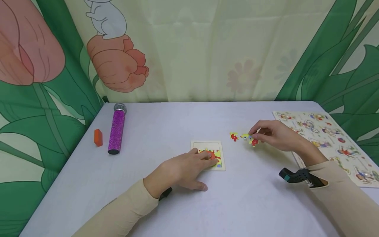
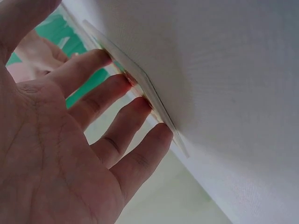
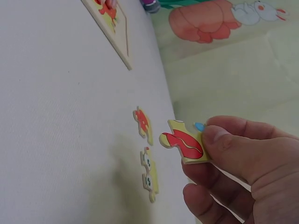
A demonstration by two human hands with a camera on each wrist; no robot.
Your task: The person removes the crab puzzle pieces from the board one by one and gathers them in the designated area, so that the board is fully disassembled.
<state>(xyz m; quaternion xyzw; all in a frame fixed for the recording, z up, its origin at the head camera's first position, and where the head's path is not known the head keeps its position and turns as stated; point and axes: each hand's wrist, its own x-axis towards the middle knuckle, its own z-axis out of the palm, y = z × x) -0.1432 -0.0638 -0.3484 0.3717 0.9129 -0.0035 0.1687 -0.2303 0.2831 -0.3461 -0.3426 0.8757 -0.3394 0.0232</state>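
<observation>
My left hand (image 1: 188, 169) rests with spread, nearly straight fingers on a small wooden jigsaw puzzle tray (image 1: 206, 143). Red and yellow pieces fill the tray's lower part under those fingers, while bare wood shows along its top; the left wrist view has the fingertips touching the puzzle face. To the right, my right hand (image 1: 276, 135) pinches a yellow jigsaw piece with a red shape (image 3: 189, 145) between thumb and fingers, above the table. Two loose jigsaw pieces lie beneath and beside it: one with a red figure (image 3: 143, 125), one with two eyes (image 3: 148, 173).
A purple glittery microphone (image 1: 116, 131) lies at the left, beside an orange block (image 1: 98, 137). At the right edge is a large sheet printed with cartoon figures (image 1: 325, 131), partly under my right forearm. A patterned curtain (image 1: 189, 49) hangs behind the table.
</observation>
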